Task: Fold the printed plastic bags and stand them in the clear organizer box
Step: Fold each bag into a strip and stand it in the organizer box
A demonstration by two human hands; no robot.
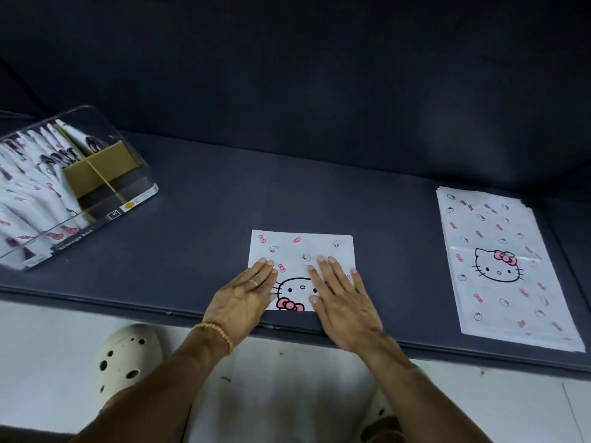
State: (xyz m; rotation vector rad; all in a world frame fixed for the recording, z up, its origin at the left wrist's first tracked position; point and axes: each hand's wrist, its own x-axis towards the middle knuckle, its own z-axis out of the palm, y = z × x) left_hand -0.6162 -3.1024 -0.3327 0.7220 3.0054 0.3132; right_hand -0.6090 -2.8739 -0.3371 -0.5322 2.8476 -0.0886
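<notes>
Nearest us, on the pale floor just before the dark matte desk [367, 193], sits a cream perforated clog [128, 356]. Our left hand [243, 298] and right hand [342, 302] press flat, fingers straight and released, on a folded bag [300, 251], a smooth white plastic rectangle with pink bows, lying at the desk's front edge. On the desk's right lies a flat stack of unfolded bags [502, 266]. At its far left stands the glossy clear organizer box [76, 187], holding upright folded bags beside a brown cardboard divider [102, 171].
</notes>
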